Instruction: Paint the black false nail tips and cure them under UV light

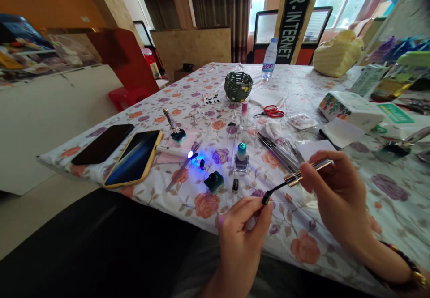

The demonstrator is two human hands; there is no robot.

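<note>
A dark artificial nail (pixel 267 197), apparently angled away from the fingertips, is pinched by the left hand (pixel 243 235); the polish brush (pixel 292 179) is gripped by the right (pixel 339 199).

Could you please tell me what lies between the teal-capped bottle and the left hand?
In the head view, a small, glossy dark piece lies on the flowered cloth between the teal-capped bottle and the left hand.
</note>
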